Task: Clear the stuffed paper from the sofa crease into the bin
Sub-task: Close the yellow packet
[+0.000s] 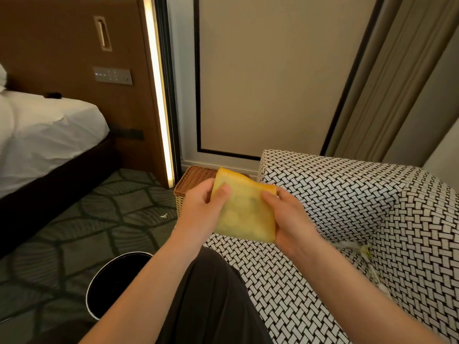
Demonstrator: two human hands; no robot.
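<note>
I hold a yellow folded paper (pixel 244 209) in front of me with both hands, above the front of the sofa seat. My left hand (pixel 202 209) grips its left edge and my right hand (pixel 289 219) grips its right edge, thumbs on top. More pale paper scraps (pixel 357 248) stick out of the crease of the black-and-white woven sofa (pixel 347 194) at the right. A round black bin (pixel 111 284) stands on the carpet at the lower left, beside my knee.
A wicker basket (pixel 191 181) stands by the wall behind the paper. A small white scrap (pixel 164 216) lies on the patterned carpet. A bed with white sheets (pixel 44 130) is at the left. Curtains hang at the right.
</note>
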